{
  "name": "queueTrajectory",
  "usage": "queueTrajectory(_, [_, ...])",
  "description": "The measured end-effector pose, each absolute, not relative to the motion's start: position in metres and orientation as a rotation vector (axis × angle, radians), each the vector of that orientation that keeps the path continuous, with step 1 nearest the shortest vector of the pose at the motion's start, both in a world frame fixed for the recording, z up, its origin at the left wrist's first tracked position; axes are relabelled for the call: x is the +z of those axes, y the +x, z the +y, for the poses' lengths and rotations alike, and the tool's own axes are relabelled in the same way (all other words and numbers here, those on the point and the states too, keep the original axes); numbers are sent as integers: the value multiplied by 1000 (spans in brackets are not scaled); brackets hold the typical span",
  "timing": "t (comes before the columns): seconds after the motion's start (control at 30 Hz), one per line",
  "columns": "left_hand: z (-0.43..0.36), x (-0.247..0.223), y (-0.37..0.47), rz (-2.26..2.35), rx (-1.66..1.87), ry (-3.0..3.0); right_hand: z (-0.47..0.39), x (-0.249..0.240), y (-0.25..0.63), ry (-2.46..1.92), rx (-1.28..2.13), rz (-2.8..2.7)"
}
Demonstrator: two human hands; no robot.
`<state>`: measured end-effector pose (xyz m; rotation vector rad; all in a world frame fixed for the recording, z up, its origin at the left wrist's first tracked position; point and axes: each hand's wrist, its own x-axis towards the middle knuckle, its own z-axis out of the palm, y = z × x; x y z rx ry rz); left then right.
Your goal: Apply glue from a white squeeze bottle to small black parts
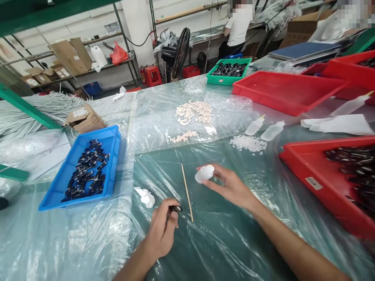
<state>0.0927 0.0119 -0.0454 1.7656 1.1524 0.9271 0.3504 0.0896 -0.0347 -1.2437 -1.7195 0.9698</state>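
Pinched in my left hand is a small black part with a pale oval at its end. My right hand has its thumb and fingers around a small white translucent container, perhaps a bottle like those behind it; it is held over the table. Between the hands a thin wooden stick lies on the plastic-covered table. A crumpled white tissue rests just beyond my left hand.
A blue tray of black parts stands left. Red trays are at right, a green tray at the back. Pale pieces, white bits and squeeze bottles lie beyond my hands. A person sits far off.
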Motion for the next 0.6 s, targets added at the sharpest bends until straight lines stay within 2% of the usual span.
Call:
queueTrajectory(0.2, [12,-42,89,1164,942,1789,58,-14,326,-1132,923,-1834])
queueTrajectory(0.6, [23,-19,81,1211,967,2163,49,-14,319,-904,622,-2063])
